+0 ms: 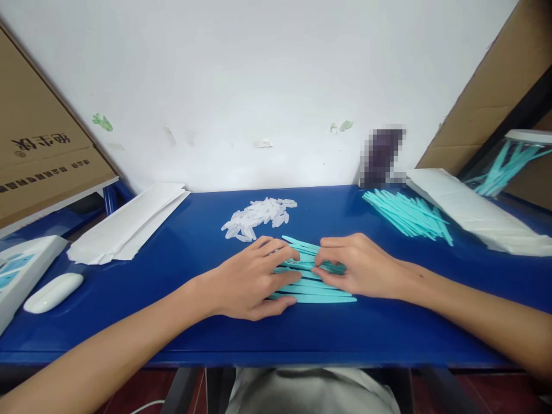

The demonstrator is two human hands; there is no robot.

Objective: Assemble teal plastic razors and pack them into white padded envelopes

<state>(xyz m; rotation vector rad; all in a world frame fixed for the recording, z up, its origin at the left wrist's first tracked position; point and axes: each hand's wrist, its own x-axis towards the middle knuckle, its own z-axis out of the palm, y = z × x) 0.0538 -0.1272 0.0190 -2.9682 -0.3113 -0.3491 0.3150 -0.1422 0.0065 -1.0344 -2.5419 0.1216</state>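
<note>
A row of slim, tapered turquoise plastic sticks (pixel 321 291) lies side by side on the blue table in front of me. My left hand (pixel 261 279) rests over their left ends, fingers spread and touching several of them. From the other side, my right hand (pixel 351 265) pinches at one of the sticks near the middle with thumb and forefinger; its fingertips partly hide that stick. Just beyond my left hand is a loose pile of small translucent white pieces (pixel 261 215), shaped like narrow caps.
A second heap of turquoise sticks (pixel 407 214) lies at the back right, beside a white paper-like packet (pixel 478 215). A clear tub (pixel 509 164) holds more sticks. At left are folded white sheets (pixel 129 224), a white mouse (pixel 54 292) and a cardboard box (pixel 47 132).
</note>
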